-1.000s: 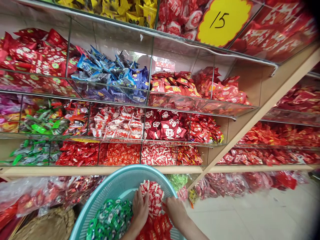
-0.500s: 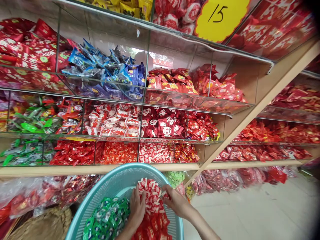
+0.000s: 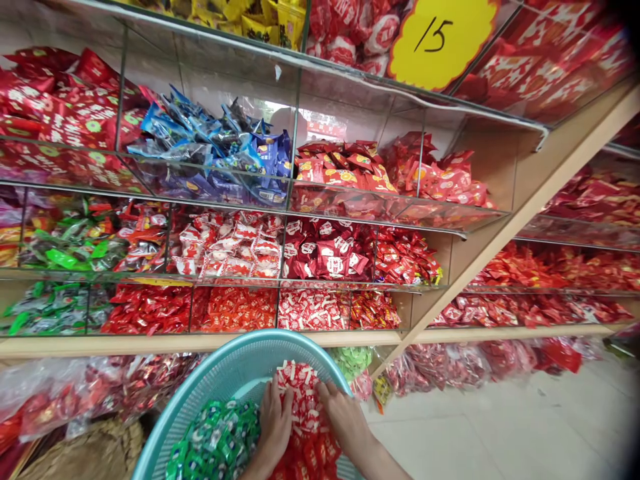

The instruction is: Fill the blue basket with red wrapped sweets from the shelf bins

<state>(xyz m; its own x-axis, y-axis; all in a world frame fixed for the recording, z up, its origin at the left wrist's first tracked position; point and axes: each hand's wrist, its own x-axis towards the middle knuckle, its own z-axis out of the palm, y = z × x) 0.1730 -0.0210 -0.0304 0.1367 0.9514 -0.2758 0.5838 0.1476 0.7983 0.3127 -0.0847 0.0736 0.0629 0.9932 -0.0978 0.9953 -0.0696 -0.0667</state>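
Note:
A teal plastic basket (image 3: 215, 380) sits low in front of me. It holds a clump of green-wrapped candies (image 3: 215, 440) on the left and a heap of red-and-white wrapped candies (image 3: 303, 387) on the right. My left hand (image 3: 275, 420) and my right hand (image 3: 343, 417) cup the red-and-white heap from either side, fingers curled round it.
Clear-fronted bins on wooden shelving (image 3: 500, 220) fill the view: blue packets (image 3: 220, 153), red packets, green ones (image 3: 70, 243) at left. A yellow price tag (image 3: 440, 40) reads 15. Bagged sweets (image 3: 65, 393) and a woven basket (image 3: 85, 453) lie at lower left; tiled floor (image 3: 500, 427) at right.
Both hands stay on the red-and-white heap in the basket; the right hand has drawn in slightly closer to it. The view has shifted a little.

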